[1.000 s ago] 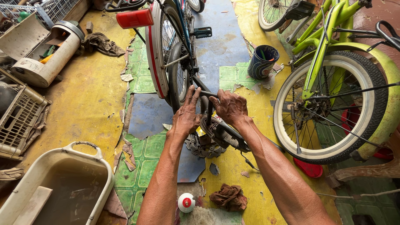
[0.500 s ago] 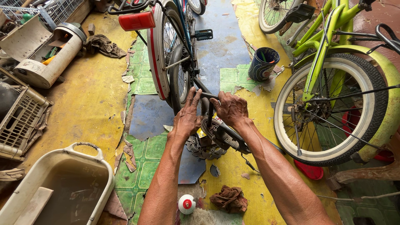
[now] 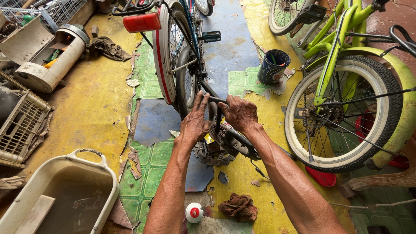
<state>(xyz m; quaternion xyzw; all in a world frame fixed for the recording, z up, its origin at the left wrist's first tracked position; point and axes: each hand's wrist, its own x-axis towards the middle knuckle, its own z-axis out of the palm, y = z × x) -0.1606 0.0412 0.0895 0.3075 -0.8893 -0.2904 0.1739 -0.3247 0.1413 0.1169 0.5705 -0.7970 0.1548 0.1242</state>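
A dark bicycle with a white rear mudguard and a red reflector stands in front of me. Both my hands are on its black frame tube just behind the rear wheel. My left hand lies against the tube with its fingers spread upward, next to the tyre. My right hand is closed over the tube from the right. Below the hands sit a black derailleur part and a toothed sprocket, partly hidden by my forearms.
A lime green bicycle stands at the right, its wheel close to my right arm. A striped cup sits on the floor. Near me lie a brown rag, a small white can and a beige tub. Baskets and clutter fill the left.
My hands have stayed on the frame tube, shifting only slightly. The bicycles have not moved.
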